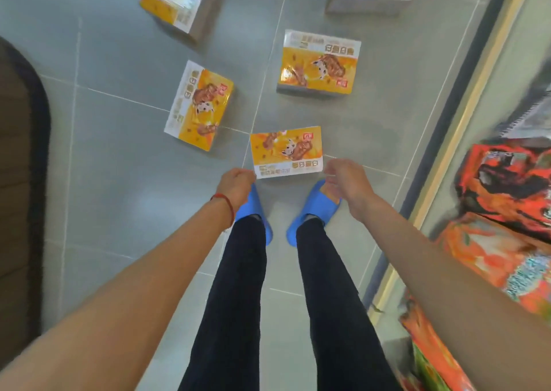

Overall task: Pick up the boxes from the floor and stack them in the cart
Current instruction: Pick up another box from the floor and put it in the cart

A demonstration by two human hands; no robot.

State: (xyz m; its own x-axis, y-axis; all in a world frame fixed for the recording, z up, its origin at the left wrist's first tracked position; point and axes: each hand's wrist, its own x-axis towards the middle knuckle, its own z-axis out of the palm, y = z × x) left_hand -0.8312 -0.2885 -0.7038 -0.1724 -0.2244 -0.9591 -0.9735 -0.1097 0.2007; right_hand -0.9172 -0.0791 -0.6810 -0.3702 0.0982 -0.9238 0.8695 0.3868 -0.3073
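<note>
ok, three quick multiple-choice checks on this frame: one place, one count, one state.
1. Where is the nearest box?
A. in a cart
B. just ahead of the blue slippers
C. on a chair

2. How many boxes show on the floor?
A. three
B. five
C. seven

3. How do the boxes lie?
A. singly, apart
B. in one pile
C. on end in a tight row

Answers:
1 B: it lies before the toes, its near edge between the left hand and the right hand.
2 B: five orange-and-white tops show, two of them cut by the top edge.
3 A: bare floor shows between every pair.
</note>
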